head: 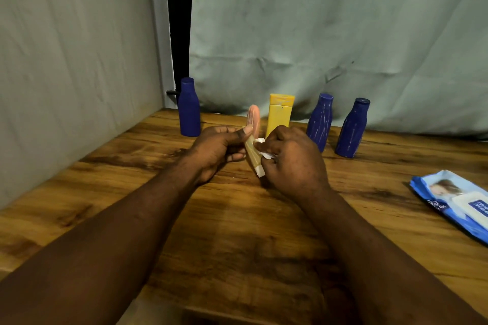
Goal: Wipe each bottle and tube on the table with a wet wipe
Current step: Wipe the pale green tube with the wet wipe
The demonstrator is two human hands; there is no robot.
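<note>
Left hand (219, 148): thumb and fingers grasp the tube (251, 150) about its middle. It is held tilted above the counter (237, 219) at centre, with the pale cap end lowest and nearest me.

Right hand (293, 161): clenched round the wet wipe (260, 141), pressing it to the tube's right side.

Assessment: the tube looks light and soft-walled. It will likely flex under pressure and turn slippery once wet. The firmest hold should be at the cap shoulder or the flat far end, with a modest squeeze.

At the far edge stand a yellow tube (280, 116), a left blue bottle (189, 111) and two streaked blue bottles (320, 121) to the right. The wipe pack (454, 198) lies near right.
</note>
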